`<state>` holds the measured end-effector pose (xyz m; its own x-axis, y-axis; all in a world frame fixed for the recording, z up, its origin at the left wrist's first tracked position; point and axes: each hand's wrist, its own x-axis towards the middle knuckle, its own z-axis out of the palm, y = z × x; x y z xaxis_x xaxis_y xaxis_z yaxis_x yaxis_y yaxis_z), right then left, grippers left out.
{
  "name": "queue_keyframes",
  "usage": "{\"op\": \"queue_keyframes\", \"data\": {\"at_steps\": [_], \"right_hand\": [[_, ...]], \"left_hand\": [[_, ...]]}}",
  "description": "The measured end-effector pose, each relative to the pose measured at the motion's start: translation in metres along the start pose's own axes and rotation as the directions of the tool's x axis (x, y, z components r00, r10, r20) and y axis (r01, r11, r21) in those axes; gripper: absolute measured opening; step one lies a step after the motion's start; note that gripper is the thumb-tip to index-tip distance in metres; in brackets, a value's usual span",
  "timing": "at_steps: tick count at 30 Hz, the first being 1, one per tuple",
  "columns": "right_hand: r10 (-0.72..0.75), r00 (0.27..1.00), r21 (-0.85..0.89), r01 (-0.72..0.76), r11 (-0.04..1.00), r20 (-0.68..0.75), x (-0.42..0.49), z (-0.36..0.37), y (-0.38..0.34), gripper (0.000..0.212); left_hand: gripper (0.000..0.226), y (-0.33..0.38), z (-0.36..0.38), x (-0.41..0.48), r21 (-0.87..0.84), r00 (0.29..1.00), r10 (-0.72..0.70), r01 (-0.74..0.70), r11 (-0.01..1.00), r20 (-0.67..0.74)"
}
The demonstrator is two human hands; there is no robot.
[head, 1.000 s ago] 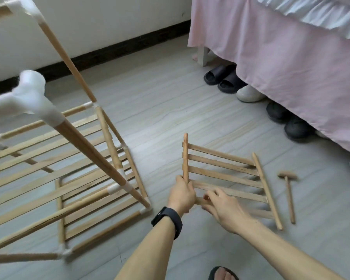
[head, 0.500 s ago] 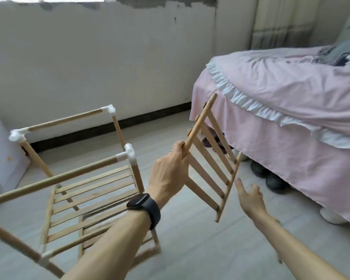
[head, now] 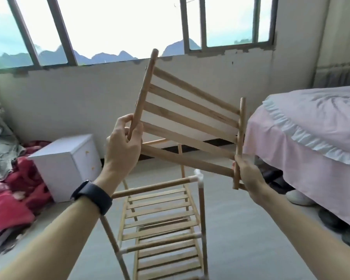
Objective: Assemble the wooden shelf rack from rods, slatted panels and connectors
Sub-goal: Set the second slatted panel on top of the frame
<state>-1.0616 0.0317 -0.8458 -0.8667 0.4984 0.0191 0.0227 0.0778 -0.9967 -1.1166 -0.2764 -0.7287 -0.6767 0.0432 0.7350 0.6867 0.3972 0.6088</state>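
Observation:
I hold a wooden slatted panel [head: 188,116] up in the air at chest height, tilted, with its slats running left to right. My left hand [head: 124,146] grips the lower end of its left side rail. My right hand [head: 249,176] grips the bottom of its right side rail. Below the panel stands the partly built shelf rack [head: 160,225], made of wooden rods and slatted shelves. A white connector [head: 198,178] caps the rack's near top right corner.
A bed with a pink skirt [head: 303,150] stands at the right, with shoes [head: 299,197] under its edge. A white box [head: 67,164] and red bedding [head: 10,199] lie at the left. The wall and windows [head: 117,27] are ahead.
The panel has come up from the floor to chest height. My right hand, which was off it half a second ago, now grips its right rail. My view has tilted up toward the windows.

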Motion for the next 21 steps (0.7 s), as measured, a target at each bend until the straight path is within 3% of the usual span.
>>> {"op": "queue_keyframes", "data": {"at_steps": [4, 9, 16, 21], "right_hand": [[-0.128, 0.975, -0.021, 0.134, 0.991, 0.184, 0.004, 0.045, -0.032, 0.033], [-0.267, 0.957, -0.085, 0.277, 0.957, 0.110, 0.013, 0.097, -0.046, 0.030], [-0.243, 0.968, -0.158, 0.250, 0.955, 0.067, 0.024, 0.136, -0.032, 0.036], [-0.240, 0.966, -0.214, 0.255, 0.943, 0.093, 0.034, 0.134, -0.018, 0.032]], "left_hand": [[0.025, -0.031, -0.050, 0.009, -0.086, 0.981, -0.126, 0.114, 0.990, -0.149], [0.028, -0.074, -0.082, 0.006, -0.198, 0.896, -0.402, 0.366, 0.909, -0.190], [0.031, -0.119, -0.102, -0.005, -0.214, 0.796, -0.585, 0.606, 0.766, 0.157], [0.039, -0.150, -0.091, -0.012, -0.199, 0.720, -0.644, 0.692, 0.694, 0.258]]}}
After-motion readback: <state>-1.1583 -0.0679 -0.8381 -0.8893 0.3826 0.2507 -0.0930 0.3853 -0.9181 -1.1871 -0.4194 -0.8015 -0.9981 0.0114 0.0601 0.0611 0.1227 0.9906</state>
